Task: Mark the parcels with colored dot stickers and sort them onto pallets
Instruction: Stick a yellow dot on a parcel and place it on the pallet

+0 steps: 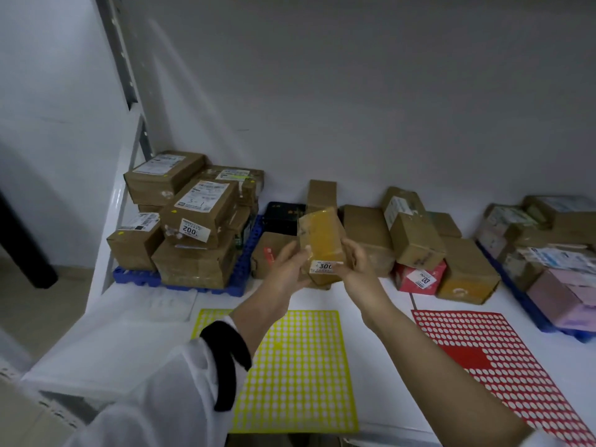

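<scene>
The left grip [290, 262] and right grip [354, 264] clasped a parcel [322, 237] above the surface [129, 333], no dot showing on it. Below them lay a yellow sheet [300, 366] and a red sheet [503, 359]. The left pallet [135, 274] and right pallet [567, 333] were stacked, and a pile [416, 240] beyond apparently awaited sorting.

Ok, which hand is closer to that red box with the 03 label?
Right. The right hand grips the held parcel just left of the red box. The left hand grips the parcel's other side, farther left of the box.
</scene>
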